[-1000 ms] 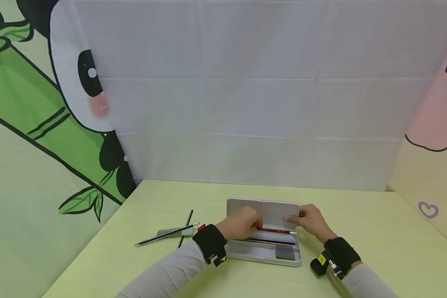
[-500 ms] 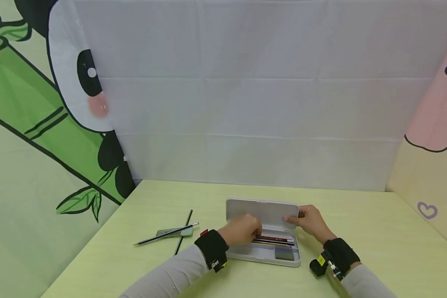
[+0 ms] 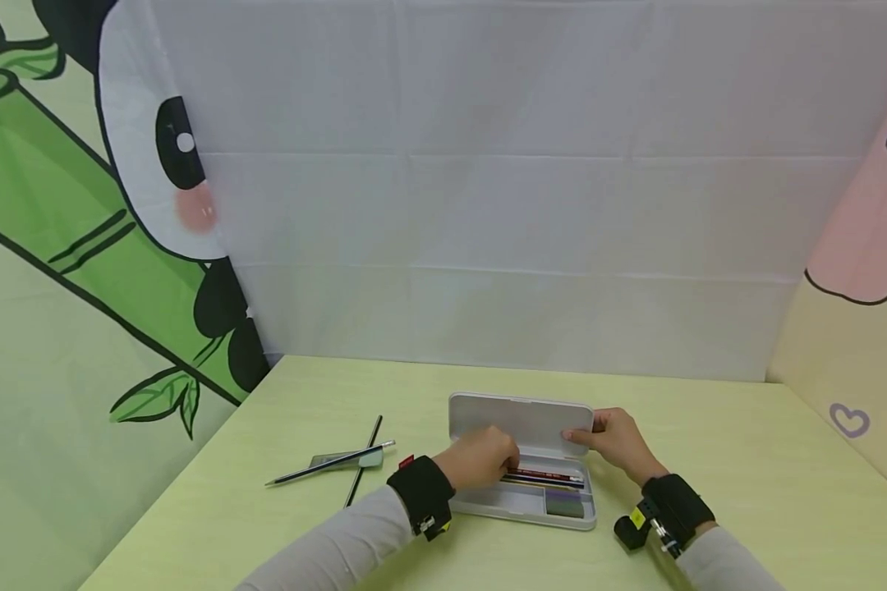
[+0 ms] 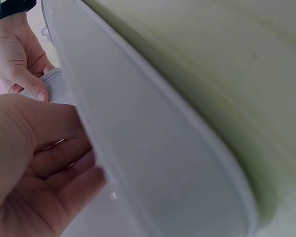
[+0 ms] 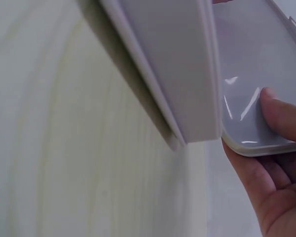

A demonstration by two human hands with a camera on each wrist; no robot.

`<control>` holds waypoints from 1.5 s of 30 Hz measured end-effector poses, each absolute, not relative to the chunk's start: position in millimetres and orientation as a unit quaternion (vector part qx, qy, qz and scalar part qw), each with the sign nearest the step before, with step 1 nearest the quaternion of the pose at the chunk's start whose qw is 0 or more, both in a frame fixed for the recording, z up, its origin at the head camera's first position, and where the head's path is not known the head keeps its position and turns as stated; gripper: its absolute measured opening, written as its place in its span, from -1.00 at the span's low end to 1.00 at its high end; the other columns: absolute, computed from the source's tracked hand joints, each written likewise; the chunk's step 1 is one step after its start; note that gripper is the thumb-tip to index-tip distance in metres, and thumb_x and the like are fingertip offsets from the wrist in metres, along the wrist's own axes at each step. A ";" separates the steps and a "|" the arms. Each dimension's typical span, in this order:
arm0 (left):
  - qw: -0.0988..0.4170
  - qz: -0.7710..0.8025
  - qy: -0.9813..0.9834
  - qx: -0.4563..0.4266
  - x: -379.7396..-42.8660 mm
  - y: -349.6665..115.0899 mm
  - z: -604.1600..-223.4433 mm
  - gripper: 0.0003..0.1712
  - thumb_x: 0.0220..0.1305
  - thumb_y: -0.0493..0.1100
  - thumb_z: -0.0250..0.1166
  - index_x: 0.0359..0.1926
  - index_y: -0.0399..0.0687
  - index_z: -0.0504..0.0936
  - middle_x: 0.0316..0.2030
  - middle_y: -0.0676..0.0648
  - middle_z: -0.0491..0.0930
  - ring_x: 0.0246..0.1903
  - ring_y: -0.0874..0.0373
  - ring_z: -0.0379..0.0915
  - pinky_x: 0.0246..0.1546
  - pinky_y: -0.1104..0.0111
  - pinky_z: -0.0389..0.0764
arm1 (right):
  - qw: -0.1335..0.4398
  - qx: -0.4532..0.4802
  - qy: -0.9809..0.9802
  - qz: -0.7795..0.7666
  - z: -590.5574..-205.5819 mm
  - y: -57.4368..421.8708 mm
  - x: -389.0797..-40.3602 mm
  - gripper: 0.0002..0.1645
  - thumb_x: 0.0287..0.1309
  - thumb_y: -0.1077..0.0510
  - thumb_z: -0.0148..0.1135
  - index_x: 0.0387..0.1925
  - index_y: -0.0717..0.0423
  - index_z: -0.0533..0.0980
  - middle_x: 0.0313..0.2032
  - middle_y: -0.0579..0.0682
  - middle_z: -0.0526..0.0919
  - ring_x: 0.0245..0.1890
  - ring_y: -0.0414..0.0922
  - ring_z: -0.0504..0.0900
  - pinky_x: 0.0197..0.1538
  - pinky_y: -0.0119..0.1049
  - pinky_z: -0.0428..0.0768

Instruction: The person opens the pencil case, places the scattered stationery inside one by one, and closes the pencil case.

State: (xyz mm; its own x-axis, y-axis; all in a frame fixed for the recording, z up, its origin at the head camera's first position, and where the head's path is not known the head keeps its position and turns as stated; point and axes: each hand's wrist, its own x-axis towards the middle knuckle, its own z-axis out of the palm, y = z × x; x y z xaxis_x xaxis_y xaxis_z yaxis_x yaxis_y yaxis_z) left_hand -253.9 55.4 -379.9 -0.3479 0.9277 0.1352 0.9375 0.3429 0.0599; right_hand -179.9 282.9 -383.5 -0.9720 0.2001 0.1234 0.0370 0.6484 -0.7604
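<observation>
A white pencil case (image 3: 498, 509) lies on the table with its lid (image 3: 521, 410) raised. My left hand (image 3: 480, 455) reaches over its left part, fingers curled at the left end of a red pencil (image 3: 547, 474); the left wrist view hides the fingertips behind the case wall (image 4: 138, 108). Beside the red pencil lie a dark pencil (image 3: 554, 482) and a yellowish one. A grey-green block with a purple band (image 3: 564, 502) sits in the front right compartment. My right hand (image 3: 617, 443) pinches the lid's right edge, thumb (image 5: 281, 113) inside, other fingers behind.
Left of the case, two dark pencils cross: one (image 3: 303, 474) lies over a grey-green flat item (image 3: 369, 460), the other (image 3: 355, 484) runs crosswise. A pale wooden-looking table (image 3: 739, 460) reaches back to a white cloth (image 3: 517, 320).
The red pencil has come down into the case beside the other pencils, and my left hand has lowered slightly with it. My right hand stays at the lid.
</observation>
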 end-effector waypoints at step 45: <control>0.010 -0.186 -0.914 -0.362 -311.9 -152.9 -383.6 -0.85 -0.03 -0.46 0.38 -0.45 -0.16 0.67 -0.54 0.04 0.61 -0.52 0.36 0.38 -0.48 0.49 0.42 | 0.094 -0.010 -0.912 0.400 -388.2 311.4 -204.7 -0.62 0.02 0.08 0.43 -0.28 0.35 0.67 -0.35 0.19 0.76 -0.40 -0.20 0.61 -0.38 -0.39 0.50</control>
State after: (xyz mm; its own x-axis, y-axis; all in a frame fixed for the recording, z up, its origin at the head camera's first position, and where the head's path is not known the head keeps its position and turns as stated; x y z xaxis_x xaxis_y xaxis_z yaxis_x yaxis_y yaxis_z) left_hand -311.9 -152.9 -383.6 -0.7383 0.6569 0.1532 0.6645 0.6695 0.3318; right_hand -204.7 311.4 -388.2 -0.9823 0.0931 0.1626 -0.0567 0.6795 -0.7315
